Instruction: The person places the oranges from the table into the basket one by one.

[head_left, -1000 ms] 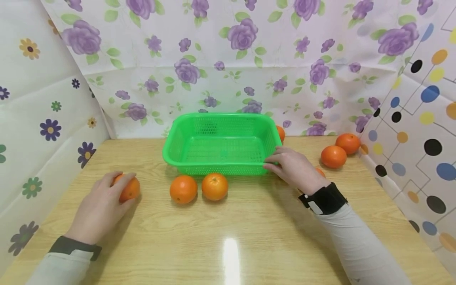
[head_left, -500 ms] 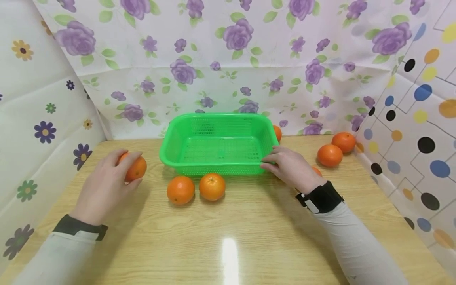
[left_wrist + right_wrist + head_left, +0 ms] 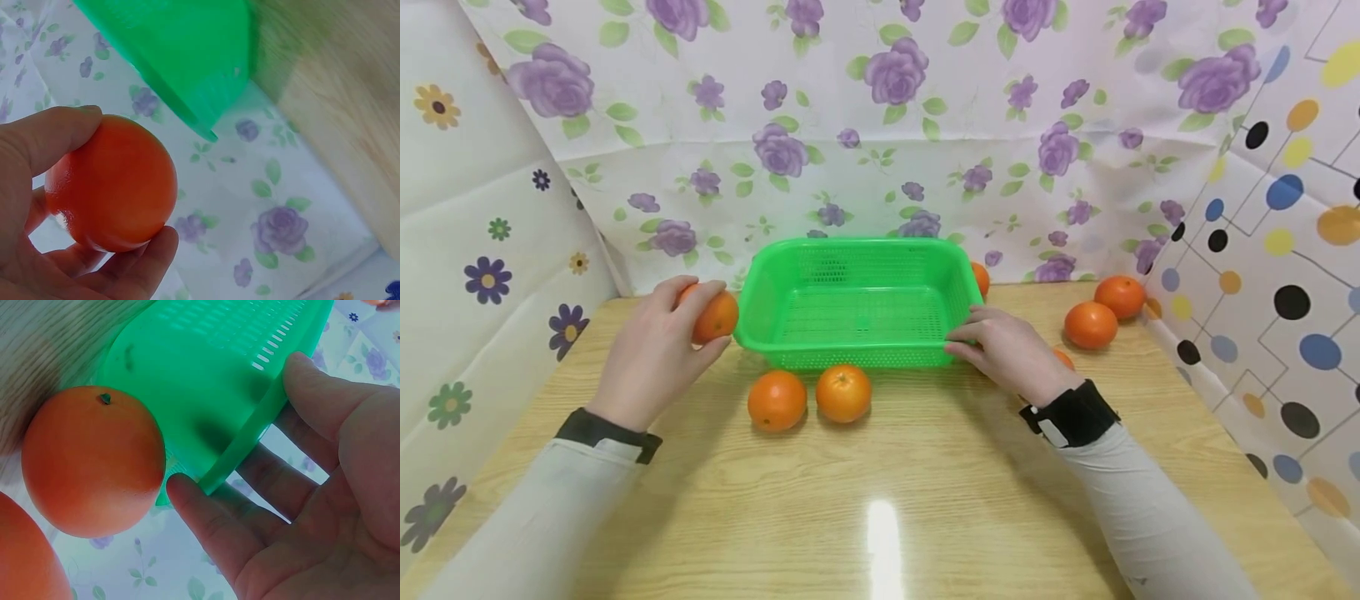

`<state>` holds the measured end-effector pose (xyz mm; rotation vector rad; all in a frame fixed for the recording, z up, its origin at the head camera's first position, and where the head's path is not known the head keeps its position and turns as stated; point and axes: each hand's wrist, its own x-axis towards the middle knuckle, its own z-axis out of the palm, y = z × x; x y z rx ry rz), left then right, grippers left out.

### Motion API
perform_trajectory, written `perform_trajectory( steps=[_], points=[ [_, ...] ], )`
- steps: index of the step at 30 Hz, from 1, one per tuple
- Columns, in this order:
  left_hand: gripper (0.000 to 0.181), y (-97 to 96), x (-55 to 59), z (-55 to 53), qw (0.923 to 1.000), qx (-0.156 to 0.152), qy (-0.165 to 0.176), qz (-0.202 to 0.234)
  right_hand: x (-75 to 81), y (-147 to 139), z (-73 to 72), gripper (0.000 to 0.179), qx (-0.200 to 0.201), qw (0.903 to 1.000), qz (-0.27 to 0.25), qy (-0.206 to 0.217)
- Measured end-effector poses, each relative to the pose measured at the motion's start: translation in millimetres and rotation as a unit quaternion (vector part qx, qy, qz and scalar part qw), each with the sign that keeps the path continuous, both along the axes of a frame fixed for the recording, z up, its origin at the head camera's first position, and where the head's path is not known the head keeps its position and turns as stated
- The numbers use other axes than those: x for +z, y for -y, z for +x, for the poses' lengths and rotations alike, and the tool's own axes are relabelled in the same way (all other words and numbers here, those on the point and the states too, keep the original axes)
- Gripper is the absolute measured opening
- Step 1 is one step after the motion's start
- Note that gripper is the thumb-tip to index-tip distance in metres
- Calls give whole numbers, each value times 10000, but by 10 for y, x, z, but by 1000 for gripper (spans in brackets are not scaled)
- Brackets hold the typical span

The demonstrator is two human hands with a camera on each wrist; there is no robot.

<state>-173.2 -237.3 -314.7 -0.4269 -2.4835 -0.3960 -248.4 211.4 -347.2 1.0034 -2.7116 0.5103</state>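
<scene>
My left hand (image 3: 651, 362) holds an orange (image 3: 718, 318) just outside the left end of a green plastic basket (image 3: 850, 347). In the left wrist view, the thumb and fingers curl round that glossy orange (image 3: 119, 187), close to the basket rim (image 3: 169, 100). At the basket's front right corner, my right hand (image 3: 1011, 350) pinches the rim. The right wrist view shows its thumb over the rim and the fingers on the outer side, beside another orange (image 3: 94, 462). The basket's inside holds nothing.
Two oranges, one left (image 3: 777, 401) and one right (image 3: 844, 393), sit before the basket. Two redder round fruits (image 3: 1091, 325) lie at the right. One orange (image 3: 981, 279) is partly hidden behind the basket, another (image 3: 1063, 359) behind my right wrist. Patterned cloths line the wooden table (image 3: 775, 517).
My left hand has carried its orange up from the table's left side, rightward and away from me, to the basket's left end. The right hand keeps its grip on the rim.
</scene>
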Motion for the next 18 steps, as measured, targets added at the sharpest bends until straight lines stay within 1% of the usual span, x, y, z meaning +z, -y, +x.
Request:
perform_trajectory(
  steps=[3, 7, 12, 18],
  points=[
    [70, -67, 51, -80, 9998, -55, 174, 68, -3, -4, -2, 18, -8, 10000, 5, -20],
    [71, -171, 108, -198, 9978, -112, 634, 165, -14, -15, -3, 18, 15, 10000, 22, -54],
    [72, -298, 163, -329, 9909, -31, 1326, 221, -26, -23, -11, 19, 78, 9998, 52, -146],
    [71, -393, 182, -508, 9842, -82, 1760, 196, -20, -17, -23, 18, 93, 9998, 40, -194]
  ],
)
